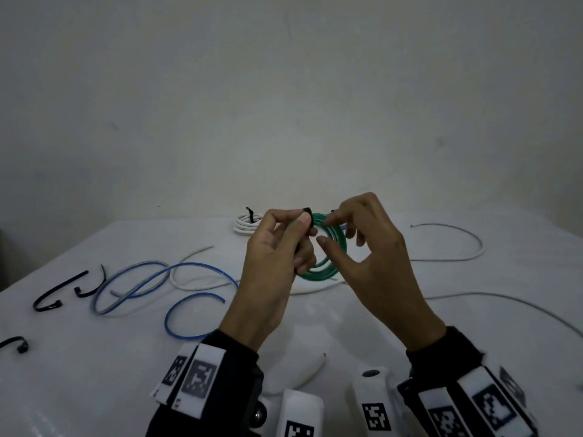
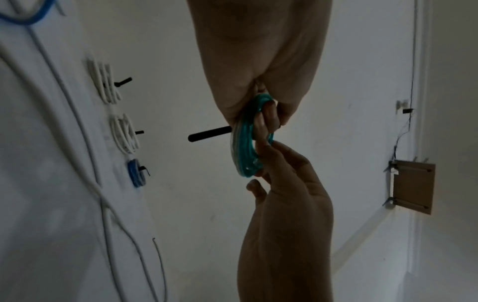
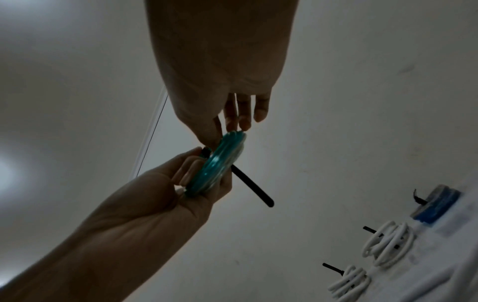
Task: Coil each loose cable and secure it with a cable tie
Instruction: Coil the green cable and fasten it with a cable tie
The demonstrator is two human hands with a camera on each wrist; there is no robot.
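A green cable coil (image 1: 331, 257) is held up above the white table (image 1: 79, 373). My left hand (image 1: 304, 234) grips its left side, thumb pressed on a black cable tie (image 1: 307, 212) wrapped over the strands. From the left wrist view the tie's tail (image 2: 209, 133) sticks out free, and it is the dark strip (image 3: 252, 186) in the right wrist view. My right hand (image 1: 329, 230) pinches the coil's top edge beside the tie, with its thumb across the coil's opening. The tie's head is mostly hidden by fingers.
Tied coils lie at the table's far side: two white coils (image 2: 104, 81) (image 2: 124, 133) and a blue coil (image 2: 135, 172). Loose blue cable (image 1: 176, 279), white cable (image 1: 202, 283) and grey cable (image 1: 467, 244) sprawl across the table. Spare black ties (image 1: 60, 290) (image 1: 15, 343) lie at left.
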